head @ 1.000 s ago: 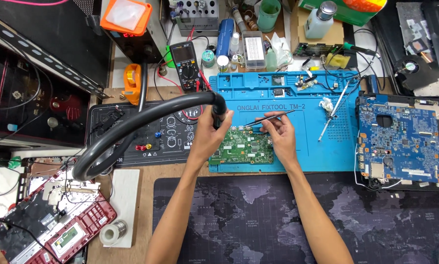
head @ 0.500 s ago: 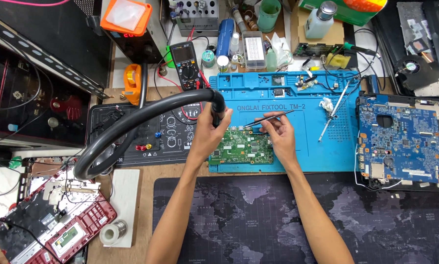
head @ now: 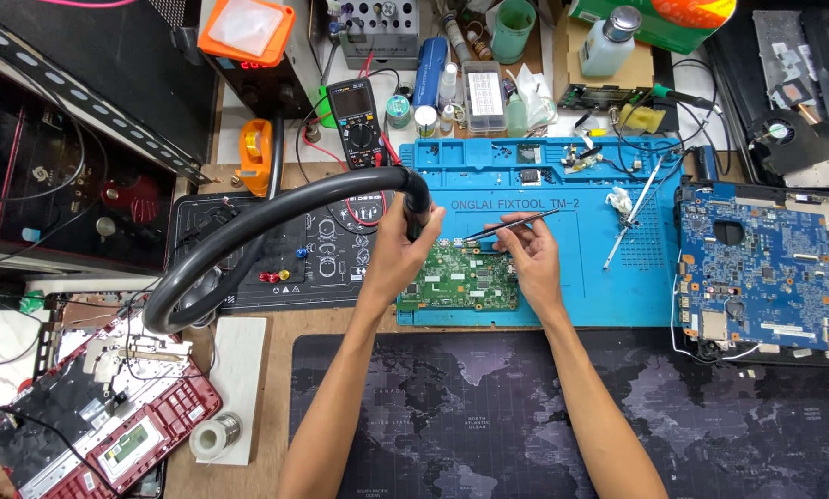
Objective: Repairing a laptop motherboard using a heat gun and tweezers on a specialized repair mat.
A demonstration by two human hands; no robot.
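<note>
A green circuit board (head: pixel 459 279) lies on the blue work mat (head: pixel 562 268) at its lower left. My left hand (head: pixel 398 251) grips the black handle of a hot-air tool (head: pixel 418 205), its nozzle pointing down at the board's upper left corner; a thick black hose (head: pixel 248 231) loops away to the left. My right hand (head: pixel 529 257) holds thin metal tweezers (head: pixel 511 225), whose tips reach the board's top edge close to the nozzle. Both forearms come up from the bottom of the view.
A blue motherboard (head: pixel 756 268) lies at the right of the mat. A multimeter (head: pixel 354 120), bottles and a green cup (head: pixel 512 28) crowd the back. A red opened laptop base (head: pixel 91 416) and a solder spool (head: pixel 216 432) sit lower left. A dark map-print mat (head: pixel 488 416) covers the front.
</note>
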